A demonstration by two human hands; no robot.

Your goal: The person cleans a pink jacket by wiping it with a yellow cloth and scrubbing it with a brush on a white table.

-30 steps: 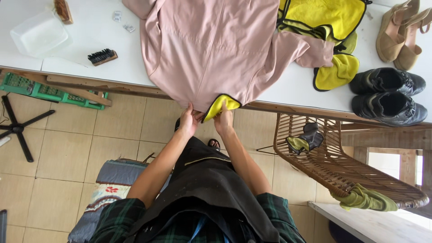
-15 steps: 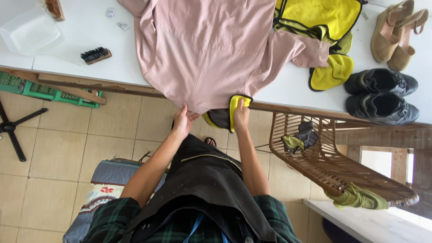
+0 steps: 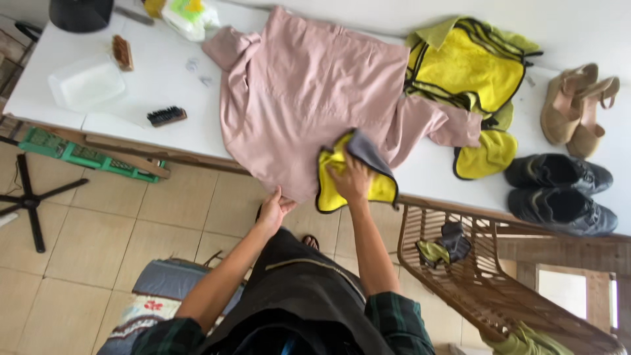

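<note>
The right hand (image 3: pixel 348 181) has moved the yellow cloth (image 3: pixel 342 177) onto the pink shirt (image 3: pixel 309 92).

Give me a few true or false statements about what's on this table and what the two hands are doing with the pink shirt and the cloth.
1. The right hand presses a yellow cloth on the pink shirt. True.
2. The left hand rests on the small brush. False: it grips the shirt's hem at the table edge.
3. The black shoes sit in the wicker basket. False: they stand on the table.
4. The tan sandals lie beyond the black shoes. True.
</note>
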